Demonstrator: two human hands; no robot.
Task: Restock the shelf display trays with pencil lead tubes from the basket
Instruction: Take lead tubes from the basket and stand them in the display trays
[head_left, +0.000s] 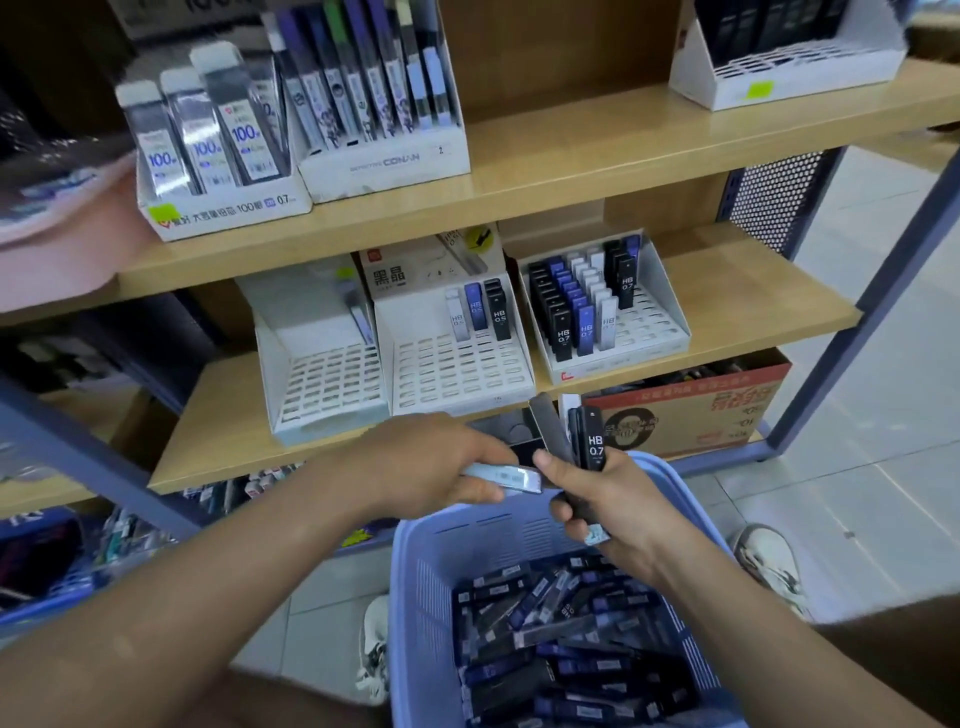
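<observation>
- Pencil lead tubes (561, 644) are mostly piled loose in the blue basket (415, 571), low in front of the person and below the middle shelf.
- The left hand (431, 462) has its fingers curled round one pale tube (506, 477), held flat, with its end close to the right thumb.
- The right hand (602, 499) is wrapped round a small bunch of black tubes (589, 441) standing upright, "HB 0.7" facing out. Can't tell how many.
- My guess at the step: sorting by colour and size before slotting.
- The right tray (660, 332) already has black, blue and white rows marked 0.7, so the black bunch probably belongs in its black row.
- The middle tray (457, 374) tubes read 0.5. I'd check the pale one's label first, it's too blurry to read here.
- Feed tubes in one at a time, upright and label forward, straight down into a free slot. Go in tilted and you'll likely knock the neighbours over.
</observation>
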